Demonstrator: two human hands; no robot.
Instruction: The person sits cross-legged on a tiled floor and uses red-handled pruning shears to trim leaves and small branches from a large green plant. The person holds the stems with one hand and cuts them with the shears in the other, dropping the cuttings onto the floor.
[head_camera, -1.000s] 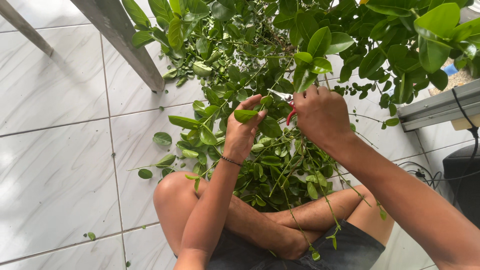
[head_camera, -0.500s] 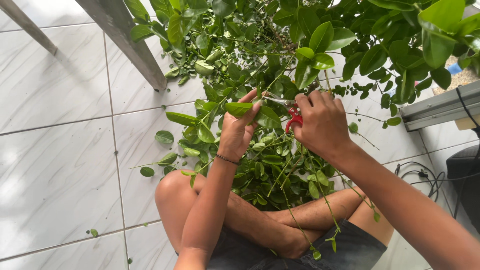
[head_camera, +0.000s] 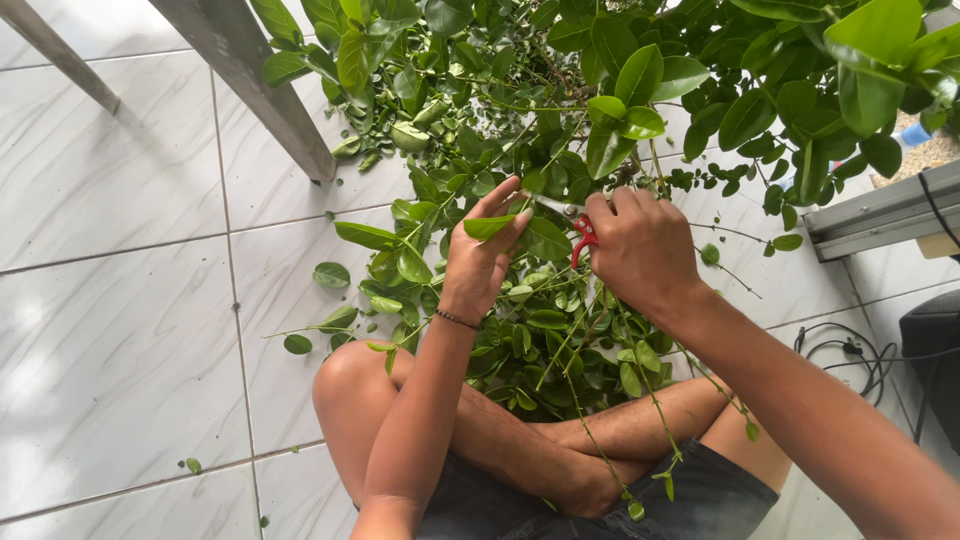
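Head view, looking down: a person sits cross-legged on a white tiled floor under a leafy green plant, with a heap of cut leafy stems spread over their legs and the tiles in front.

The right hand is wrapped shut around red-handled pruning shears, its grip closed on the handles. Only a bit of red shows between the fingers, and the thin metal blades reach out leftward toward the other hand. Whether the blades are fully closed is hard to tell.

The left hand pinches a green leaf on a thin stem between thumb and fingertips, right at the blade tips. It seems to hold the stem taut and steady so the blades meet it cleanly. A thin bracelet sits on that wrist.

Both hands are raised close together just above the heap, so whatever is cut falls onto it. Loose leaves lie scattered on the tiles to the left. A grey slanted post rises at upper left, and a black cable lies coiled on the floor at right, well apart from the work.
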